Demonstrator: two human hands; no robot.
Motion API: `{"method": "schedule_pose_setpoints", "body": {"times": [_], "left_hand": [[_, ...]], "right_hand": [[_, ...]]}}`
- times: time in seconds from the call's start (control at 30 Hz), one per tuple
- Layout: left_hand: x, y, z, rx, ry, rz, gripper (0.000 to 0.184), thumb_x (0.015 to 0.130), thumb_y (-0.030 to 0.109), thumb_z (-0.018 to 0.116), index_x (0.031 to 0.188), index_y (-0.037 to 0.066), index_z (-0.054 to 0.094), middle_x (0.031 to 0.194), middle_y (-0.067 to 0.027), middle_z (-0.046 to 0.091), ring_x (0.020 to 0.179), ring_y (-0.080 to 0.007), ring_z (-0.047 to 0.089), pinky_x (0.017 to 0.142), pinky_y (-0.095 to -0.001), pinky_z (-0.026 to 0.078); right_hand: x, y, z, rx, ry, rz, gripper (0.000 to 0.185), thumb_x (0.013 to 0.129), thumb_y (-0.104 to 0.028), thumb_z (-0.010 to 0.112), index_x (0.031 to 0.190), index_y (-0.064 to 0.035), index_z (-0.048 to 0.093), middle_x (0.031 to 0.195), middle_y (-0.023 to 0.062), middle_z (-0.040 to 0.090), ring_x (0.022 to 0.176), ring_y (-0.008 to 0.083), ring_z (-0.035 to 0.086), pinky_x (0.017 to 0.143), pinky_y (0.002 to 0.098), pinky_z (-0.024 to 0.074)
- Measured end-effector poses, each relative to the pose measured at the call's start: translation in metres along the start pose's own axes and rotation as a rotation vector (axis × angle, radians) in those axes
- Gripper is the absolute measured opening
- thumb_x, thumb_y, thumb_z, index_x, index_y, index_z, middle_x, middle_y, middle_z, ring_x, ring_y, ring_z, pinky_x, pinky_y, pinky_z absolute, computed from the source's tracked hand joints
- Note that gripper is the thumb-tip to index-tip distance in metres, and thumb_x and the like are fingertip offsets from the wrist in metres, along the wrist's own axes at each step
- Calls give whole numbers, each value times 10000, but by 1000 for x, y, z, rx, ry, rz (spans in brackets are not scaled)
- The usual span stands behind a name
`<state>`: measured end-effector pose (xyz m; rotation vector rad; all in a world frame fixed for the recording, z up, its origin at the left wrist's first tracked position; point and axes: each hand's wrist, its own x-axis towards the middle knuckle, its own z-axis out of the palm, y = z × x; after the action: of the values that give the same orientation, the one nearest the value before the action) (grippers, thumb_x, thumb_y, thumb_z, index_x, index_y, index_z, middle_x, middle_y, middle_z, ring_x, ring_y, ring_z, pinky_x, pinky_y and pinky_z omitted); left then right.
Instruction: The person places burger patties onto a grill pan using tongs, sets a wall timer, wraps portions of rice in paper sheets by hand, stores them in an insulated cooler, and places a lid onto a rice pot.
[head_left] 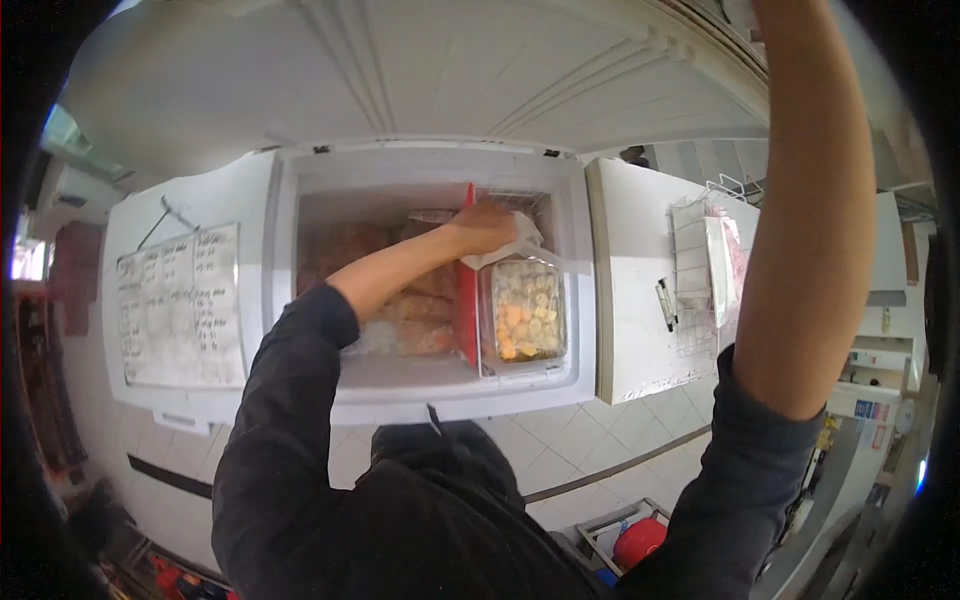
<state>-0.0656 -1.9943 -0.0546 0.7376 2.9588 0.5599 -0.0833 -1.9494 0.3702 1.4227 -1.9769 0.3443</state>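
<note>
A chest freezer (430, 403) stands open before me. My left hand (487, 228) reaches into its right part, closed on a whitish plastic bag (525, 238) beside a red divider (467, 315). Just below the bag, a clear-wrapped container (530, 312) of orange and pale yellow pieces sits in a wire basket. Frosty packages (405, 315) fill the compartment left of the divider. My right arm stretches up along the right side, and its hand lies beyond the top edge of the view.
Left of the freezer is a white surface with a handwritten board (180, 305). On the right, another white top holds a marker (665, 305) and a wire rack (695, 265). A crate with a red object (640, 542) stands on the tiled floor.
</note>
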Motion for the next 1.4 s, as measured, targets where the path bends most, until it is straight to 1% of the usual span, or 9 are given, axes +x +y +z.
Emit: {"method": "schedule_pose_setpoints", "body": {"times": [0.2,0.33,0.47,0.57,0.77,0.9,1.07,1.2,1.4], "left_hand": [[124,-73,179,-28,54,73,219,776,225,635,838,39,733,868,-184,712,846,-336,702,704,-452,551],[124,-44,226,-286,198,-478,344,799,297,672,1018,36,716,995,-166,712,911,-335,696,761,-480,539],[115,-34,168,-228,-226,-374,572,767,384,718,1178,-6,641,1027,-202,696,985,-366,670,831,-501,517],[105,-46,151,-311,-232,-209,557,794,359,712,1179,-21,580,1160,-224,634,1127,-394,595,925,-498,467],[3,26,131,-428,303,-163,466,788,297,717,1107,-8,571,1033,-272,604,1005,-396,594,859,-507,473],[-126,165,63,-778,-137,-266,379,823,272,670,1070,7,556,1024,-259,581,1027,-378,571,890,-492,449],[-225,280,100,-1000,-644,-36,431,860,299,646,1165,12,549,1142,-248,565,1120,-354,544,951,-450,429],[-251,332,126,-974,-904,48,474,889,321,626,1242,15,543,1237,-239,552,1194,-335,523,999,-417,414],[-260,378,158,-788,-1071,51,543,933,353,597,1357,21,535,1379,-225,533,1306,-306,491,1072,-367,390]], "right_hand": [[18,24,6,48,-273,20,448,779,-353,645,980,43,707,824,164,694,717,226,651,566,377,494],[14,26,4,46,-378,52,433,777,-350,640,968,33,704,799,150,687,694,220,644,551,368,487],[8,26,-5,46,-440,108,417,775,-346,634,957,23,700,775,136,680,671,214,637,535,358,480],[11,20,-18,52,-463,139,405,774,-343,630,948,16,698,756,125,675,654,209,632,524,351,474],[-30,-18,-42,139,-443,159,327,740,-311,651,879,-15,671,708,113,644,614,231,622,523,357,482],[-141,-80,-43,142,-95,40,229,619,-253,715,711,-68,616,566,96,538,516,278,568,487,386,441],[-296,-202,-54,484,-781,433,134,644,-159,678,622,-39,624,589,181,609,603,319,655,557,437,498],[-445,-288,21,557,-1144,559,172,725,-138,649,816,-13,725,833,175,713,838,349,698,726,436,548],[-617,-361,133,488,-1023,554,309,783,-167,626,1044,-14,689,1016,149,712,961,345,672,976,454,469]]}}
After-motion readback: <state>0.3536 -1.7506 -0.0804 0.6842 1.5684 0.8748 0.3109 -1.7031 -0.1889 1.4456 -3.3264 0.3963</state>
